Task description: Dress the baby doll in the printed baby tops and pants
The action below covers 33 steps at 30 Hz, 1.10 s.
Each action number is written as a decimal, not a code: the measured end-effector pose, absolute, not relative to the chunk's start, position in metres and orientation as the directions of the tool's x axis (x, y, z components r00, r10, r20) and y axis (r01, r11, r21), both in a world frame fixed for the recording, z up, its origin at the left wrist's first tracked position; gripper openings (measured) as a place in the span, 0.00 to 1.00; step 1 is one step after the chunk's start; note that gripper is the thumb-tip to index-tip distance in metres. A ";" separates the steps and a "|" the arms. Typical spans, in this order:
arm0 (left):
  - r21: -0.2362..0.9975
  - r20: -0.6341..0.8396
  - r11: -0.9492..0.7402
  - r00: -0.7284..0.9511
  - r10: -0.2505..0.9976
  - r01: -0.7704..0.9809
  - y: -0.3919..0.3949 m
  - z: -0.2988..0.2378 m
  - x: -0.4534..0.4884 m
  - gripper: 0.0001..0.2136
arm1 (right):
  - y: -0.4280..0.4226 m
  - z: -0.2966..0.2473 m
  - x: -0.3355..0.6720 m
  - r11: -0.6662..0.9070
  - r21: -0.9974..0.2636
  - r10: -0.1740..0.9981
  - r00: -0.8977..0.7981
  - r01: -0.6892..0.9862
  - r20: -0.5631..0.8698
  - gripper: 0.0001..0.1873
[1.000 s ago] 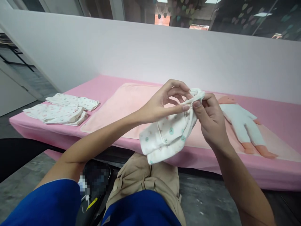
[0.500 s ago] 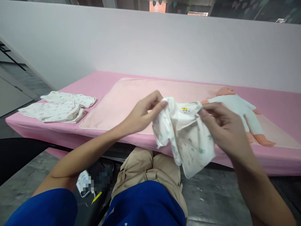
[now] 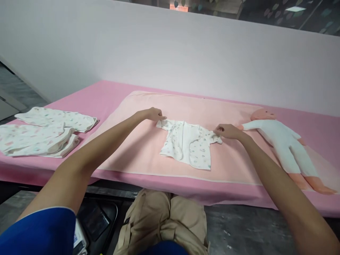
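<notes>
My left hand (image 3: 152, 114) and right hand (image 3: 225, 131) each have a closed pinch grip on a sleeve of the baby shirt (image 3: 190, 143), which lies flat on the pink mat (image 3: 132, 148) on the worktop (image 3: 106, 97). A doll (image 3: 278, 136) lies near on the right, and folded clothes (image 3: 45, 131) sit well apart on the left.

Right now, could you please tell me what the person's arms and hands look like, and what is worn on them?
The left hand and right hand are both bare, with no gloves, and no ring, watch or bracelet shows. The forearms are uncovered too. The left upper arm has a blue short sleeve with a thin pale edge at its hem. The right arm is bare as far as the picture reaches.
</notes>
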<state>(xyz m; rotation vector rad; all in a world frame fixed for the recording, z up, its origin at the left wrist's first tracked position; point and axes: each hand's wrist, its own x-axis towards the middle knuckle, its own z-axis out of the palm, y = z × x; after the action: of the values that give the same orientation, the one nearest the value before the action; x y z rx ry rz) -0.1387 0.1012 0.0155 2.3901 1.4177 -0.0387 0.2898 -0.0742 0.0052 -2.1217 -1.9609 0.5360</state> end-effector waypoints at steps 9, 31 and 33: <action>0.485 -0.104 -0.381 0.484 0.869 0.787 0.107 -0.031 -0.155 0.41 | -0.107 -0.028 0.326 -0.071 -0.704 0.997 0.055 0.707 -0.046 0.37; 0.692 0.166 -0.286 0.239 0.957 0.663 0.139 -0.067 -0.179 0.21 | -0.021 -0.078 0.316 -0.094 -0.694 0.960 0.249 0.714 0.127 0.29; 0.695 0.182 -0.306 0.253 0.950 0.651 0.138 -0.069 -0.179 0.21 | -0.020 -0.082 0.318 -0.064 -0.778 0.954 0.268 0.625 0.136 0.33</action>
<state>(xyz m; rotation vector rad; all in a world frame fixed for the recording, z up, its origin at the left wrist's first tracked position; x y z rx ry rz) -0.1793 0.1378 -0.0694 2.0439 1.4512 0.8137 0.3177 -0.0204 -0.0819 -1.7768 -1.4424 0.5458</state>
